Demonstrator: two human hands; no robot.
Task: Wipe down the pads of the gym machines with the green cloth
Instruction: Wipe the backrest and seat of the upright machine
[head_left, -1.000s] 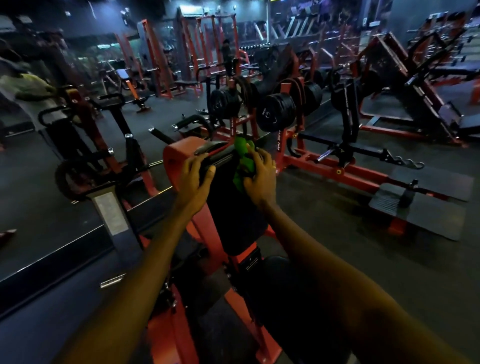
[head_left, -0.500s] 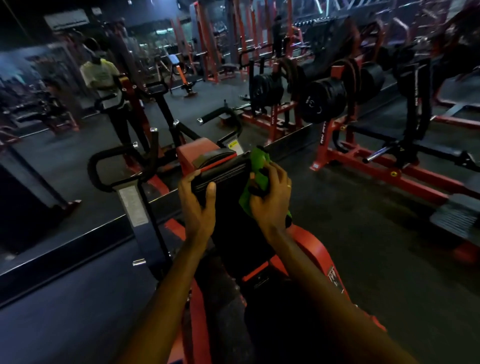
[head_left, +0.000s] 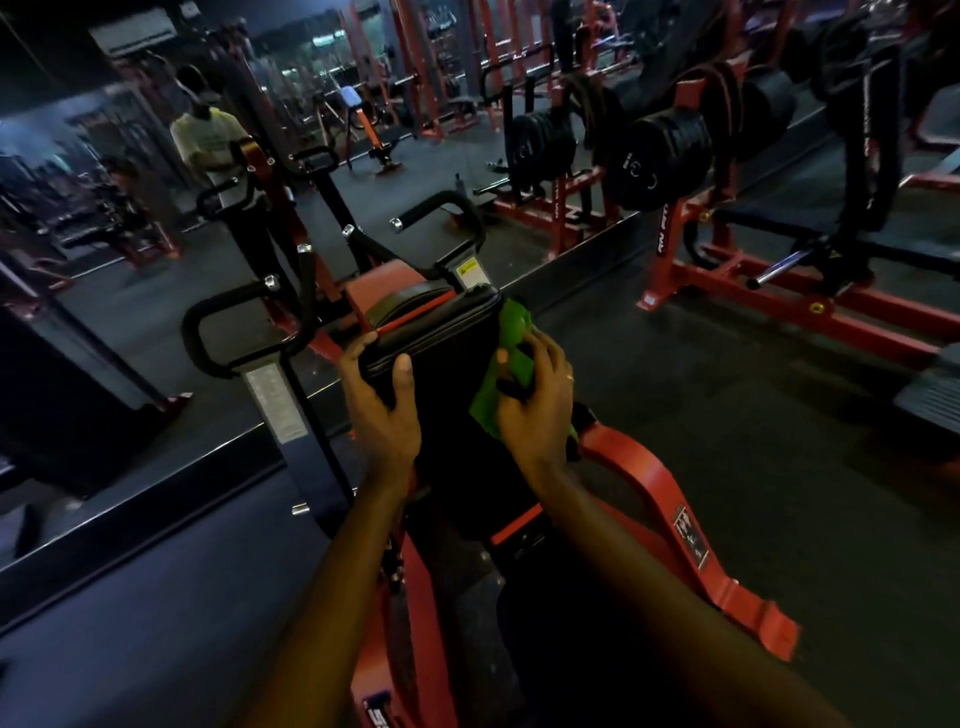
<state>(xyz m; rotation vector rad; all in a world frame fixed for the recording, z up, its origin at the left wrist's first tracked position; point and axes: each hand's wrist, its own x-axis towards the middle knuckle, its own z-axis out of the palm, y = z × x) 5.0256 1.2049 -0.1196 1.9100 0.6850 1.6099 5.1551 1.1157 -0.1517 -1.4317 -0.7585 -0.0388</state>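
Straight ahead of you: the pad (head_left: 447, 400) stands upright, black, with a stitched top edge that rises toward the right.
Left hand: your left hand (head_left: 382, 415) grips the pad's top left corner, fingers curled over the far side and thumb laid flat on the near face.
Right hand: your right hand (head_left: 537, 415) has its fingers curled and clamped on the cloth, pressing it to the pad's right edge below the top corner.
Cloth: the cloth (head_left: 511, 325) is green and crumpled; it covers the right edge from the top right corner down under your palm, with a flap on the near face.
Frame: the red frame (head_left: 649, 488) runs from beside the pad's foot out to the near right.
Left side: a black looped handle (head_left: 208, 332) sits just left of the pad, near your left hand but apart from it.
Right side: dark floor (head_left: 753, 441) lies open right of the pad as far as the red rack carrying plates (head_left: 660, 156).
Far left: a person (head_left: 208, 135) in a pale shirt stands well apart from you.
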